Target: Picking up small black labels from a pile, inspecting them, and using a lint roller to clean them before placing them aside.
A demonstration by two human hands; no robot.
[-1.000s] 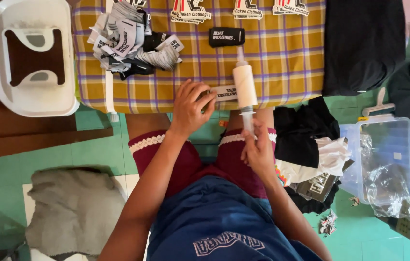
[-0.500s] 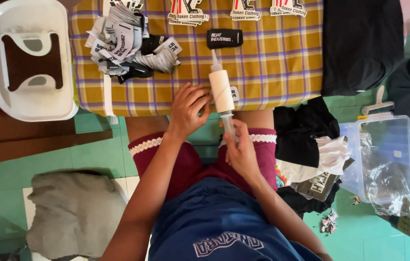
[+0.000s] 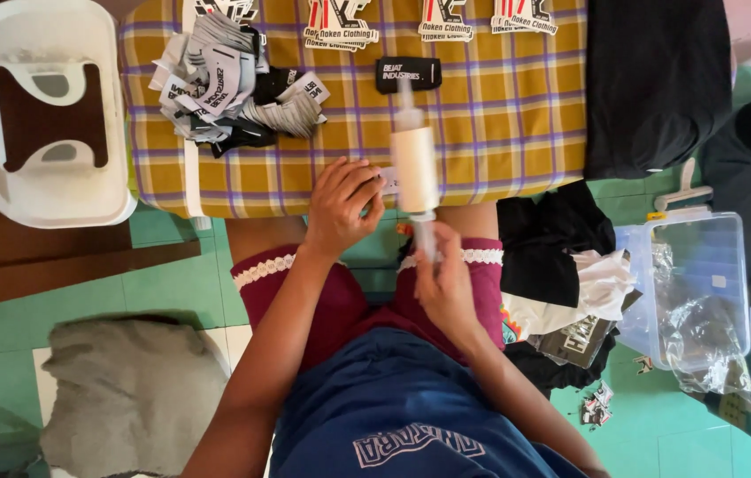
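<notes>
My right hand (image 3: 444, 281) grips the clear handle of a roller with a cream cylinder (image 3: 415, 168), held over the near edge of a board covered in yellow and purple checked cloth (image 3: 499, 115). My left hand (image 3: 340, 205) rests fingers down on a small label at that edge, right beside the roller. A black rectangular label (image 3: 408, 73) lies just beyond the roller's tip. A heap of grey, white and black labels (image 3: 234, 80) sits at the cloth's left. Several printed labels (image 3: 428, 19) line the far edge.
A white plastic stool (image 3: 39, 115) stands upside down at the left. A black garment (image 3: 654, 80) lies at the right of the cloth. Folded clothes (image 3: 561, 265) and a clear plastic box (image 3: 694, 292) sit on the green floor at my right; a grey cloth (image 3: 132, 394) lies at my left.
The roller has moved left along the cloth's near edge, toward my left hand, with my right hand following. My left hand stays pressed on the small label.
</notes>
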